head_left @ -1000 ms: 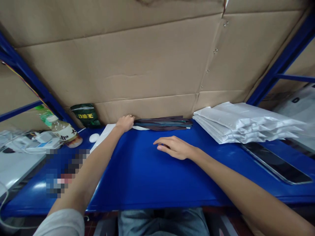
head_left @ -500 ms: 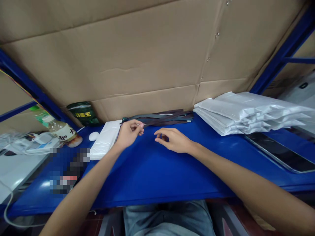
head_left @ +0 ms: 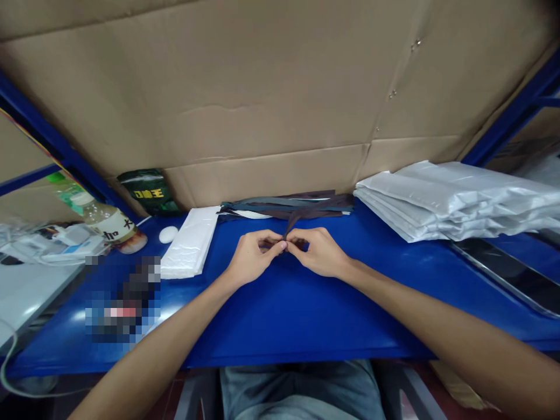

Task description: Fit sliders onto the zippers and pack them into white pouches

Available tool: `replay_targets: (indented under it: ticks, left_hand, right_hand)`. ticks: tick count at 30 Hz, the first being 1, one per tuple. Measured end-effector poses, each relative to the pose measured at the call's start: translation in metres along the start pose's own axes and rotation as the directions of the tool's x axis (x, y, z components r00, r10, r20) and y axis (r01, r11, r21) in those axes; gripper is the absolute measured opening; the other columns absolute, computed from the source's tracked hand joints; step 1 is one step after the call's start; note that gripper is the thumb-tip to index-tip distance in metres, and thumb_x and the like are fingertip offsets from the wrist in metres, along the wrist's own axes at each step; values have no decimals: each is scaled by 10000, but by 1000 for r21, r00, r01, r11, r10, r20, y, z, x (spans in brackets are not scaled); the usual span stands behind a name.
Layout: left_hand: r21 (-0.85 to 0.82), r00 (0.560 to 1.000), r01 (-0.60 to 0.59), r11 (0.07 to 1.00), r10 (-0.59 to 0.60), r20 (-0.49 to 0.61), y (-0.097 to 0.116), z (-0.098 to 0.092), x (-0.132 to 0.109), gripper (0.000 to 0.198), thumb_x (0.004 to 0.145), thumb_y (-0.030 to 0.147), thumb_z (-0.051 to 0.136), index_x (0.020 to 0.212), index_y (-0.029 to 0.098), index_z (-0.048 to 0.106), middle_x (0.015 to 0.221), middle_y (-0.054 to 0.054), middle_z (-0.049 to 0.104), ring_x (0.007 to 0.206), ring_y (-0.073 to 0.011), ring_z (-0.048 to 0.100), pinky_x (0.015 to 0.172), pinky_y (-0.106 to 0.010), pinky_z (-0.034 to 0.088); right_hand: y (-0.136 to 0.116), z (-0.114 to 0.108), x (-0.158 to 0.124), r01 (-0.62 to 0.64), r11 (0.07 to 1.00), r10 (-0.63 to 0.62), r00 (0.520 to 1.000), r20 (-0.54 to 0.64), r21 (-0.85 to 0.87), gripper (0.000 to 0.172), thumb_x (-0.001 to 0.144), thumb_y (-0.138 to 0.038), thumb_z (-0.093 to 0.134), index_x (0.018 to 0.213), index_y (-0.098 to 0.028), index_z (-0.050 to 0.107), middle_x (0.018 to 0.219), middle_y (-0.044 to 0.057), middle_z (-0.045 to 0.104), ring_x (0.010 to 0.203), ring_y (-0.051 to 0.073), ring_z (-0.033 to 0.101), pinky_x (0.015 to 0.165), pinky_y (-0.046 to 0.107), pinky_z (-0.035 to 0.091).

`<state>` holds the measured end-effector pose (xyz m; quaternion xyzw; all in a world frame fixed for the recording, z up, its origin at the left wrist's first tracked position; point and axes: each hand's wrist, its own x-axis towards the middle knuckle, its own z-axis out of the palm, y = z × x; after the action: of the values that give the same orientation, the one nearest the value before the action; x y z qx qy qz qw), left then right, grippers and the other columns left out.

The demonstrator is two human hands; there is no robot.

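Observation:
Above the middle of the blue table, my left hand (head_left: pixel 255 255) and my right hand (head_left: pixel 321 251) meet fingertip to fingertip. Both pinch the near end of a dark brown strip (head_left: pixel 293 220), which slants up and away toward the back. Its far part merges with a pile of dark strips (head_left: pixel 258 206) in brown and grey-green lying along the cardboard wall. A pale strip (head_left: pixel 251 214) shows among them. The exact tip held between my fingers is hidden.
A white padded packet (head_left: pixel 190 239) and a white round object (head_left: pixel 168 234) lie left, near a drink bottle (head_left: pixel 116 227) and a dark green pouch (head_left: pixel 149 192). Stacked white packets (head_left: pixel 437 198) and a dark glossy flat panel (head_left: pixel 503 271) are at right. Cardboard (head_left: pixel 262 87) backs the table.
My left hand has moved right and toward me, meeting my right hand. My right hand, empty before, now pinches the brown strip too. The view has shifted slightly.

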<state>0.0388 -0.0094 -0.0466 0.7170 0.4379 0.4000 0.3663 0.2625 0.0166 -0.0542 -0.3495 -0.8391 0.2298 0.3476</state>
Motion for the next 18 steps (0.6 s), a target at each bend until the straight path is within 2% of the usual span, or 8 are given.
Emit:
replay_targets:
  ticks: [2,6,11,14,18]
  left_hand:
    - [99,1000,-17,995,16,10,4,0,-2,236,1007,414,709,1080,211,804,991,-55,822,874,-213,767,800,-324,599]
    - [373,996,-82,924,69,47,10,-4,-2,225,1060,317,608,942,214,770,878,-16,789,787,-188,711,744,-315,517]
    - [522,987,-155,839,107,121,10,-5,-2,258,1096,320,542,920,214,699,882,-36,752,797,-200,684,739,-320,488]
    - [609,982,-182,772,118,145,12,-8,-2,257,1107,329,525,953,218,697,943,-53,760,839,-217,703,788,-334,506]
    - [762,993,-116,637,90,76,21,-24,-1,274,1120,375,506,1050,227,726,1064,-72,783,940,-254,737,820,-359,509]
  right_hand:
    - [2,-1,-1,53,991,-50,998,30,-121,211,1040,-287,565,907,-221,716,862,28,768,746,190,686,713,317,474]
    - [3,-3,-1,133,944,-103,988,113,-303,259,1096,-289,475,1011,-216,708,989,69,778,830,214,699,709,327,437]
    - [1,-2,-1,205,846,-136,976,171,-493,296,1110,-302,449,959,-201,683,897,85,733,784,220,655,635,341,355]
    - [-2,-2,1,229,803,-173,973,152,-551,280,1091,-282,468,935,-195,684,922,108,717,836,238,644,631,350,356]
    - [7,-17,8,165,779,-190,982,23,-605,266,1068,-246,465,938,-194,691,964,126,690,969,273,626,702,365,440]
